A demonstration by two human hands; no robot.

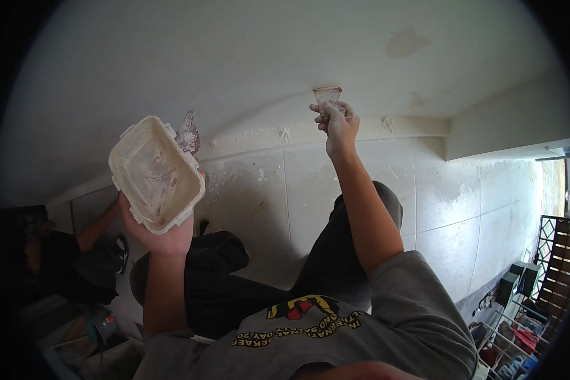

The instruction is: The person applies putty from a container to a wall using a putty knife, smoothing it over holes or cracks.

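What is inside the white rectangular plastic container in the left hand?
The white rectangular plastic container, held from below by the left hand, shows smeared whitish paste on its floor and walls. A paste-covered scraper blade rises behind its far rim; the blade's handle is hidden.

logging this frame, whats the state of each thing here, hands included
left hand: raised, gripping the tub from below
tub: white, tilted, open, smeared inside, nearly empty
second scraper: sticks up behind the tub, coated
right hand: raised, closed on the scraper handle
scraper: blade pressed against the wall
wall: white, patchy spots
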